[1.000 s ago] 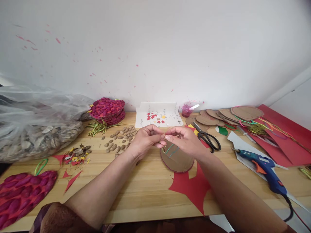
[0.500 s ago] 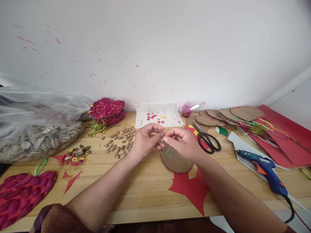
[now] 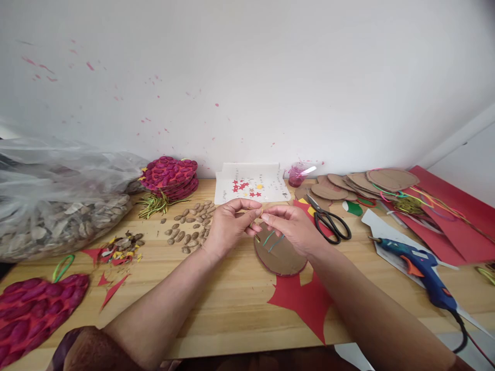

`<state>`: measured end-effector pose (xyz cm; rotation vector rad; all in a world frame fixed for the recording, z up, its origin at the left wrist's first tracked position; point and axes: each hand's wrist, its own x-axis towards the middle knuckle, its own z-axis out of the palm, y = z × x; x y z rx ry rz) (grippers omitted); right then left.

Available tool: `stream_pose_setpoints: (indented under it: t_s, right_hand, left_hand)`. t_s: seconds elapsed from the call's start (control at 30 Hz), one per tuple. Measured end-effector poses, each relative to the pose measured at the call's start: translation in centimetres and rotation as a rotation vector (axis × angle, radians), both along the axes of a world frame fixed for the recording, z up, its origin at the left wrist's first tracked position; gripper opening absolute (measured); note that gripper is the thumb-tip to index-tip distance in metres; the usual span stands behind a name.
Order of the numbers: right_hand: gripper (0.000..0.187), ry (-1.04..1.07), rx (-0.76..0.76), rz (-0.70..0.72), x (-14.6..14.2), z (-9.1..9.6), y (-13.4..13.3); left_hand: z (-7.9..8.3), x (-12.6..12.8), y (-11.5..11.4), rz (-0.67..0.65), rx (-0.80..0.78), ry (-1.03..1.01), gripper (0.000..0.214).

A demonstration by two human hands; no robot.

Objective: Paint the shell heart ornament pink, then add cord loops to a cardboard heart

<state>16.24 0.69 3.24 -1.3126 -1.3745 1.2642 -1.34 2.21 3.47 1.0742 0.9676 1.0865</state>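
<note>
My left hand (image 3: 232,222) and my right hand (image 3: 290,222) meet over the table, fingertips pinched close together. A tiny yellowish bit shows between them, too small to name. Something thin and greenish peeks out under my left fingers. Just below the hands lies a round cardboard piece (image 3: 276,260) with a dark pink edge and green lines on it; my right hand covers part of it. A red paper offcut (image 3: 303,304) lies partly under that disc. Black-handled scissors (image 3: 328,225) rest on red and yellow paper to the right of my right hand.
Loose brown shells (image 3: 189,224) lie left of my hands, near a clear bag of shells (image 3: 77,221). A pink shell-covered heart (image 3: 42,304) is front left. At right are a blue glue gun (image 3: 419,273) and stacked cardboard discs (image 3: 392,179). Paper stars lie on a white sheet (image 3: 224,185).
My right fingers have shifted slightly and straightened, their tips still close to the left ones. The rest of the table looks the same apart from a slight view shift.
</note>
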Motion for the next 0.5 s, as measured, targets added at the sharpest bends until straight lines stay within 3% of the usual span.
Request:
stream_pose_setpoints:
  t_s: [0.5]
  right_hand:
    - [0.023,-0.041,0.076,0.001,0.51,0.54,0.01]
  left_hand:
    - [0.03,0.19,-0.19,-0.052,-0.003,0.075,0.045]
